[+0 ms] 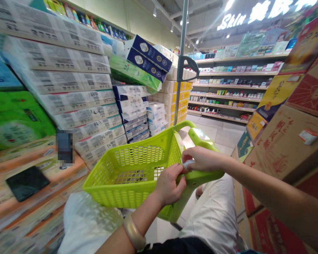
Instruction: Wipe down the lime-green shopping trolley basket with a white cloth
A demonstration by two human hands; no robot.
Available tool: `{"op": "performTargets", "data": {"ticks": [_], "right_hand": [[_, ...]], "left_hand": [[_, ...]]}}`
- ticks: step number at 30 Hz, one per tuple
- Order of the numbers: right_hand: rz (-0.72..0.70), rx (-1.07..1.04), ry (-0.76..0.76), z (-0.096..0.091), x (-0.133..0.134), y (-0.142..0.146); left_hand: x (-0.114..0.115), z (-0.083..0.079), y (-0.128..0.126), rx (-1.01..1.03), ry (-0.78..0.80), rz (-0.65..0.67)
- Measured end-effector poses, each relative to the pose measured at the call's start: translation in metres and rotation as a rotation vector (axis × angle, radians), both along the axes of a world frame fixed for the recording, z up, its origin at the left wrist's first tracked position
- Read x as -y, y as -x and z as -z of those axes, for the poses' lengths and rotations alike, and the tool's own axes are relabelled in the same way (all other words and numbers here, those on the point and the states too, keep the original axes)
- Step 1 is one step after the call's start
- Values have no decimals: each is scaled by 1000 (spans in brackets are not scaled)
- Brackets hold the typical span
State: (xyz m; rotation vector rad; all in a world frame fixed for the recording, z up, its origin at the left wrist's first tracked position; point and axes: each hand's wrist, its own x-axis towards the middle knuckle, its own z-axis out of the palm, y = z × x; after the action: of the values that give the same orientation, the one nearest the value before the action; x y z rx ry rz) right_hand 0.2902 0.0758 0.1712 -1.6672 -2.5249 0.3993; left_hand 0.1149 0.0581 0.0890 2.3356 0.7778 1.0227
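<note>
A lime-green plastic shopping basket (132, 155) with slotted walls stands in front of me, with a pull handle (205, 139) at its near right end. My right hand (201, 158) bends over this end, thumb and fingers pinching a small white piece (188, 163), thin and soft-looking; its kind is unclear. Right beside it, my left hand (168, 185) is closed at the basket's rim, fingertips touching or nearly touching the white piece. What lies inside the left fingers is hidden. A gold-coloured bangle (134, 231) circles the left wrist.
Stacked white packs (76, 81) and orange packs (37, 176) crowd the left; a dark flat object (28, 183) lies on the latter. A metal pole (181, 46) rises behind the basket. Cartons (286, 141) line the right. Shelves (228, 74) stand farther back.
</note>
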Motion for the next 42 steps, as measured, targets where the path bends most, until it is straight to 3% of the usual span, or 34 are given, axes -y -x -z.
{"op": "performTargets", "data": {"ticks": [9, 19, 25, 29, 33, 38, 42], "right_hand": [[82, 73, -49, 1, -15, 5], [98, -33, -40, 4, -4, -5], [53, -93, -142, 14, -6, -10], [31, -119, -134, 15, -5, -12], [67, -109, -138, 14, 6, -19], [251, 6, -313, 14, 33, -18], [224, 207, -293, 14, 45, -5]], "left_hand": [[2, 4, 0, 16, 4, -18], [-8, -5, -1, 105, 112, -1], [-21, -9, -4, 124, -28, -76], [-35, -16, -14, 39, -80, 5], [-44, -19, -23, -110, -87, 68], [-50, -21, -28, -181, -103, 43], [-65, -27, -37, -251, -124, 16]]}}
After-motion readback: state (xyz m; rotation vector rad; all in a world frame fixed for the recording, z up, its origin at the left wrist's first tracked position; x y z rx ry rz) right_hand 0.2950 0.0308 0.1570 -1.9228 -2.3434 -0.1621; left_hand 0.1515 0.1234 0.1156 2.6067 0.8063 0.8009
